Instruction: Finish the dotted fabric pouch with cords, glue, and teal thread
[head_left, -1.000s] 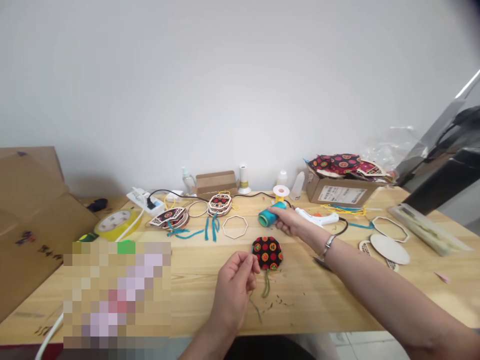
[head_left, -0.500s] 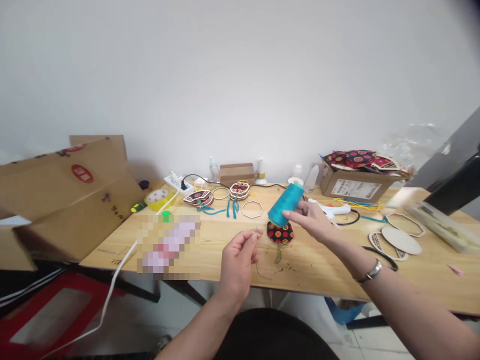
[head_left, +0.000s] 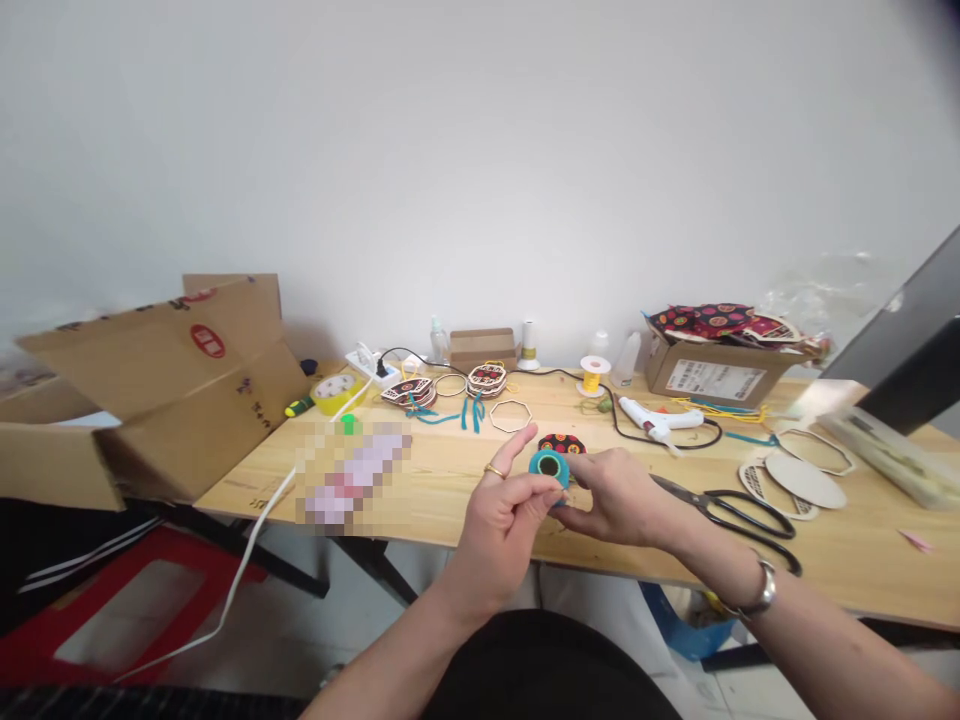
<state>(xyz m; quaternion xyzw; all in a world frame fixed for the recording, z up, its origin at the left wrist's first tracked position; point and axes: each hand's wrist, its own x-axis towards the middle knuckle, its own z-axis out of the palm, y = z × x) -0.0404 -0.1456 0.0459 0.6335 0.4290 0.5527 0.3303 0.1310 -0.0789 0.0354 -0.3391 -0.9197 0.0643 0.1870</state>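
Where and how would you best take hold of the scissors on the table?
I'd grip the scissors by their black handle loops, coming in from the right: they lie flat with the loops toward that side and the blades pointing left.

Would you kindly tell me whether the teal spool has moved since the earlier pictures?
Yes: judged against the pale octagonal frame on the table, the teal spool has moved toward the person.
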